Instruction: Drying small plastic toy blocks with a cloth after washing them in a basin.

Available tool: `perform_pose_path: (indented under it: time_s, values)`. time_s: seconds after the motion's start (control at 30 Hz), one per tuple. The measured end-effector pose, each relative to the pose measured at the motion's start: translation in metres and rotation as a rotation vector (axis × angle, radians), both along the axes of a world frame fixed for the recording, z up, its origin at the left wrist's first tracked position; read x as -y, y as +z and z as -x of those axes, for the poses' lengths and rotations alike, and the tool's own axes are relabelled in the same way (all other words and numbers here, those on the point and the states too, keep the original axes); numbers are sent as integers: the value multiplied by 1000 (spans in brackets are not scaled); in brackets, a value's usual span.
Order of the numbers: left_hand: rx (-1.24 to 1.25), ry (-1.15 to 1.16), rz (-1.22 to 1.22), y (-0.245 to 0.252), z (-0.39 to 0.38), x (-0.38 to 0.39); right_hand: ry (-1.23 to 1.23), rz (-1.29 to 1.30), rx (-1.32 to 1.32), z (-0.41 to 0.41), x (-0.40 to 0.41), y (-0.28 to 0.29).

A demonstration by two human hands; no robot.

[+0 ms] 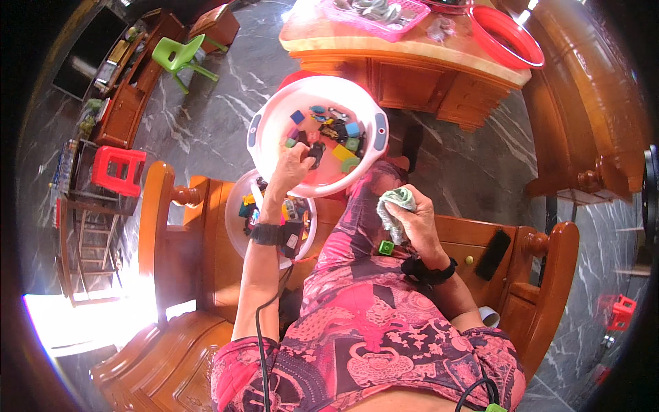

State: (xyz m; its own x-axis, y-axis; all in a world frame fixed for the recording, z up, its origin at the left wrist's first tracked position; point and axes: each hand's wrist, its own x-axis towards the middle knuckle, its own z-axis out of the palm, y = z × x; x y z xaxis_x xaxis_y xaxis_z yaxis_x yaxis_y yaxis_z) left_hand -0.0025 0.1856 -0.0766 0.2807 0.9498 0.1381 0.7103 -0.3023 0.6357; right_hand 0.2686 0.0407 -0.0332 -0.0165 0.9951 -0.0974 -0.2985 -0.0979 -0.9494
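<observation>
My left hand [294,166] reaches into a white basin [265,154] with grey handles, its fingers at a black toy [316,153]. Whether they grip the toy or only touch it cannot be made out. Around it in the basin lie a blue block [297,117], a yellow block [342,152], a light-blue block [352,129] and other small toys. My right hand [418,219] holds a crumpled pale green cloth [396,202] above my thigh. Just below the cloth is a green toy block [386,247].
A second tub [234,226] of mixed toys stands on the wooden bench [206,257], under my left forearm. A black brush-like object [492,255] lies on the bench at right. Ahead, a wooden table [448,56] bears a pink basket [396,33] and a red basin [535,56].
</observation>
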Motion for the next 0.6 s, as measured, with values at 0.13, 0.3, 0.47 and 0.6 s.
perform_pose_path:
  time_s: [0.13, 0.3, 0.47, 0.6]
  values:
    - [792, 48, 488, 52, -12, 32, 14, 9, -60, 4, -5, 2]
    - [1287, 21, 648, 73, -31, 86, 52, -25, -22, 16, -10, 18]
    - [1478, -14, 760, 76, -51, 113, -3, -229, 168, 27, -18, 26]
    - [1372, -44, 696, 52, -60, 119, -83, -672, 578, 39, -25, 44]
